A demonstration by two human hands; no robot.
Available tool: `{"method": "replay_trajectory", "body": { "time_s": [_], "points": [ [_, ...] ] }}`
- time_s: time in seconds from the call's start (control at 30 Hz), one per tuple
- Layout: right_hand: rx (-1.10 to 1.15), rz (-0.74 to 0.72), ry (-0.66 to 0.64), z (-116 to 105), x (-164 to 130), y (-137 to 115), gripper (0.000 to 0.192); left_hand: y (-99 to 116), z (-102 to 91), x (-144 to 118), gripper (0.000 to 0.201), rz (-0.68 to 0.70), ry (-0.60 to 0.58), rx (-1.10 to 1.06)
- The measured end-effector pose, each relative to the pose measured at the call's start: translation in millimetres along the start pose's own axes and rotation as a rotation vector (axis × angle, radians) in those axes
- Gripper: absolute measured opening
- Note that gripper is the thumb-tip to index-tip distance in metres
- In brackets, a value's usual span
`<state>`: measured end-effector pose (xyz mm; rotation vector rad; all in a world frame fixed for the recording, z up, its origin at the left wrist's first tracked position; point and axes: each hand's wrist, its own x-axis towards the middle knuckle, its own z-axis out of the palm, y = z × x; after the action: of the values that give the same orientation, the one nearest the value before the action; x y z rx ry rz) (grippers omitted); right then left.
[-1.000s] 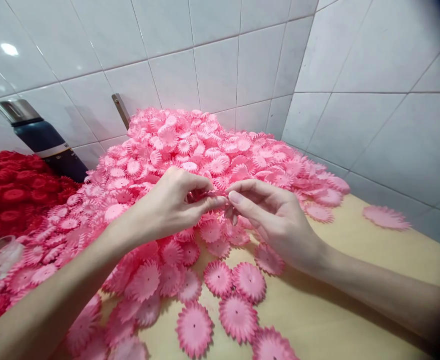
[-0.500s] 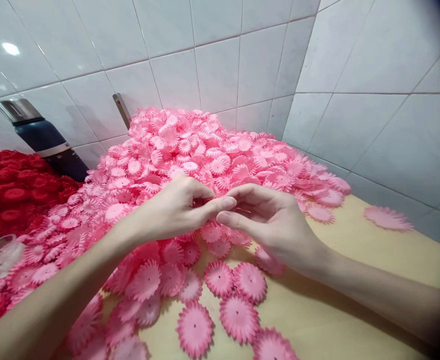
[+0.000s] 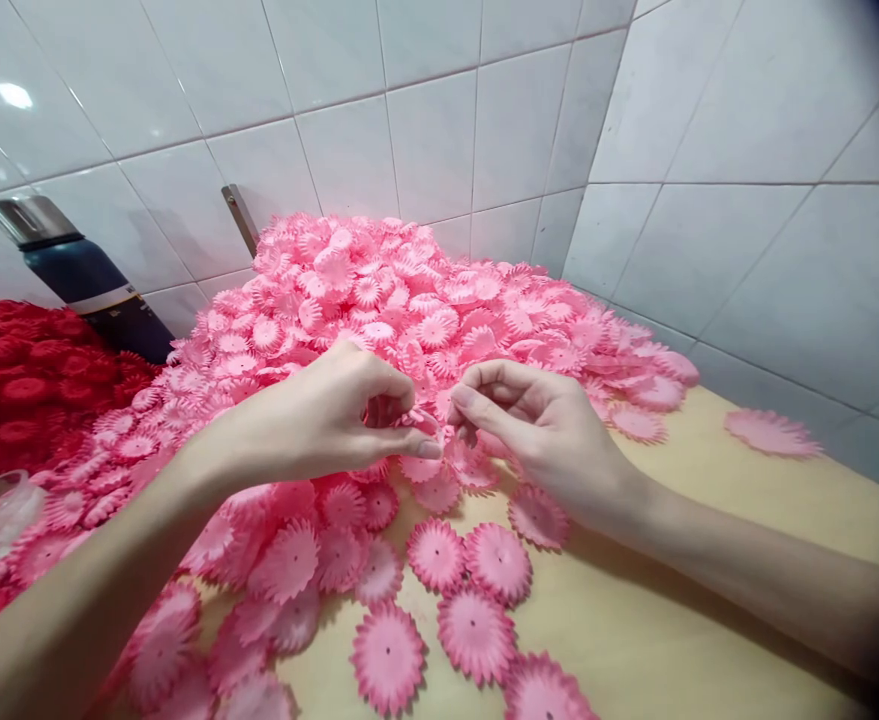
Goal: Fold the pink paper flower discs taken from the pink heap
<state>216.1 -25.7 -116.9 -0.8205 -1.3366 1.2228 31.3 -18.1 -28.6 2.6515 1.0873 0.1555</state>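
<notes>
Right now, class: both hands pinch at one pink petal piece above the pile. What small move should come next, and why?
Probably ease the fingertips apart: the left hand and right hand both pinch the same pink petal piece, which looks like stuck layers.

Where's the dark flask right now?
Head view, far left: the dark flask with a steel cap leans against the tiled wall, between the red petal pile and the pink petal pile.
</notes>
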Motion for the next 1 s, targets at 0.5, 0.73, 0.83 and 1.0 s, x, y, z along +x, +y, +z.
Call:
{"method": "replay_trajectory", "body": {
  "time_s": [0.5, 0.73, 0.83, 1.0],
  "points": [
    [0.02, -0.017, -0.2, 2, -3, -1, 0.018, 9, 6.3, 3, 0.046, -0.026, 0.01, -0.269],
    [-0.033, -0.056, -0.147, -1, -1, -3, 0.012, 4, 9.8, 5, 0.051, -0.045, 0.04, -0.144],
    [0.006, -0.039, -0.111, 0, -1, -2, 0.014, 5, 12.3, 6, 0.049, -0.051, 0.044, -0.121],
    [0.003, -0.015, -0.091, 0, 0, -1, 0.017, 7, 13.3, 7, 0.045, -0.028, 0.077, -0.174]
  ]
}}
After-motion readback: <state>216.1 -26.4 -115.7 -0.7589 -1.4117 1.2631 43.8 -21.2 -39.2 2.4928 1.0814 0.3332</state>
